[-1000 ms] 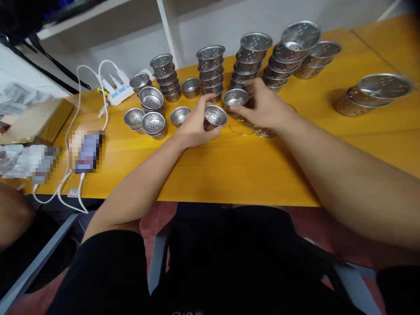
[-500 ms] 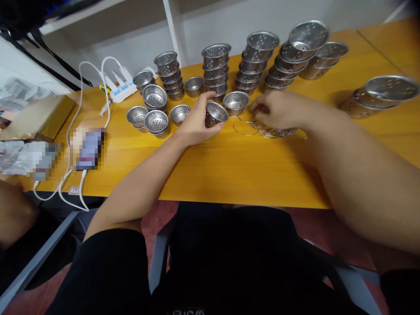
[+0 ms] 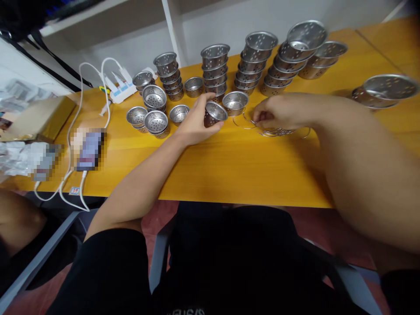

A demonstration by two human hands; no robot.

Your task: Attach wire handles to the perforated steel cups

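Observation:
My left hand (image 3: pixel 199 123) is wrapped round a small perforated metal cup (image 3: pixel 215 114), which tilts a little toward the right. Just beyond it stands another metal cup (image 3: pixel 235 105), low and round. My right hand (image 3: pixel 274 114) is closed, fingertips pinched on a thin wire ring (image 3: pixel 245 122) at the near edge of a pile of wire rings (image 3: pixel 278 131). Part of that pile is hidden under the hand.
Stacks of perforated cups (image 3: pixel 215 70) line the back of the wooden table (image 3: pixel 229 170). Loose cups (image 3: pixel 156 124) stand left of my hand. A larger cup stack (image 3: pixel 390 89) lies at right. A phone (image 3: pixel 90 149), cables and a power strip (image 3: pixel 124 90) are at left.
My right hand has closed its fingers on a wire ring and shifted slightly; some rings in the pile have moved. My left hand keeps hold of the cup.

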